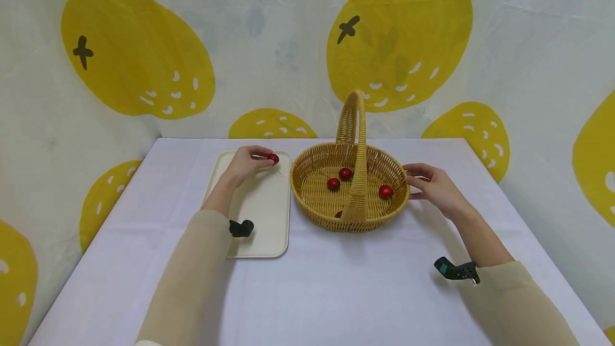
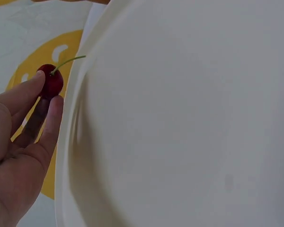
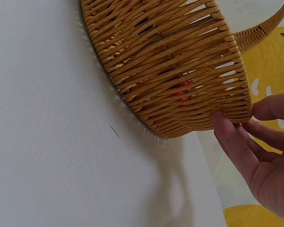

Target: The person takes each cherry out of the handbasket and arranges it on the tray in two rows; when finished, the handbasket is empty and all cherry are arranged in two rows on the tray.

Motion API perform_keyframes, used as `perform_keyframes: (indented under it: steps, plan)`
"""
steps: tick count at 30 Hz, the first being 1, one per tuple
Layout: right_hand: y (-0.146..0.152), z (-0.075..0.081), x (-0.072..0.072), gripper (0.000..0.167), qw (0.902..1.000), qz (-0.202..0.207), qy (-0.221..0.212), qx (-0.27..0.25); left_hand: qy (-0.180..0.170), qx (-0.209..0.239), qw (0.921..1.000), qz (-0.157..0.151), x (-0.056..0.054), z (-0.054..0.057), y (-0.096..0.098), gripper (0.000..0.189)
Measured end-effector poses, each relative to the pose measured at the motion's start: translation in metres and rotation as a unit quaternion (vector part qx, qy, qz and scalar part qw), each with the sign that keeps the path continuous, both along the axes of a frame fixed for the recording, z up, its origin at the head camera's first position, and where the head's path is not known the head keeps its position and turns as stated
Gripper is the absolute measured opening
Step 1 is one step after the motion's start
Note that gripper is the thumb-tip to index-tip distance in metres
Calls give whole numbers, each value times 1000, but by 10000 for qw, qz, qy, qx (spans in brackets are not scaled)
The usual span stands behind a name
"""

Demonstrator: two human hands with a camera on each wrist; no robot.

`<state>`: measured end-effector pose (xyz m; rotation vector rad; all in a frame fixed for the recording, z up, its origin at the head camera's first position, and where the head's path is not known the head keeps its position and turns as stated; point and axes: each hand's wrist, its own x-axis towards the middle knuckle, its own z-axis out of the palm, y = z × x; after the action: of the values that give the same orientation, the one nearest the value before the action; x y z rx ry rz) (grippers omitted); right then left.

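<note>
Between thumb and fingertips my left hand [image 1: 246,163] pinches a dark red cherry [image 2: 52,82] with a green stem. In the head view this hand is over the far part of a cream tray [image 1: 257,228], and the cherry is near the tray's far right corner. A tan wicker basket [image 1: 312,212] with a tall arched handle stands just right of the tray. Inside it lie several red cherries [image 1: 386,191], one partly hidden by the handle. My right hand [image 3: 274,161] touches the basket's outer right side near the rim, thumb and fingers only slightly bent.
Under everything lies a white cloth-covered table [image 1: 355,292]. Behind and beside it hangs a pale curtain [image 1: 288,41] printed with large yellow fruit. A black wrist device [image 1: 456,270] is at the right wrist, another black device [image 1: 241,228] at the left.
</note>
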<state>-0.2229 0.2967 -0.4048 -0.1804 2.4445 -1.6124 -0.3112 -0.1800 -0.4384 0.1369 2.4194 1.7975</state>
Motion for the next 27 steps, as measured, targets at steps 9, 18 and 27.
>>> perform_keyframes:
  steps: [9, 18, 27]
  plan:
    - [0, -1, -1, 50, 10000, -18, 20, -27, -21, -58, 10000, 6, -6, -7, 5, 37]
    - [0, -3, -2, 51, 10000, -8, -45, -27, -104, -184, 9998, 30, -9, -11, 5, 38]
    - [1, -3, -2, 52, 10000, -21, -37, 6, -139, -241, 9995, 150, -11, -14, 6, 35]
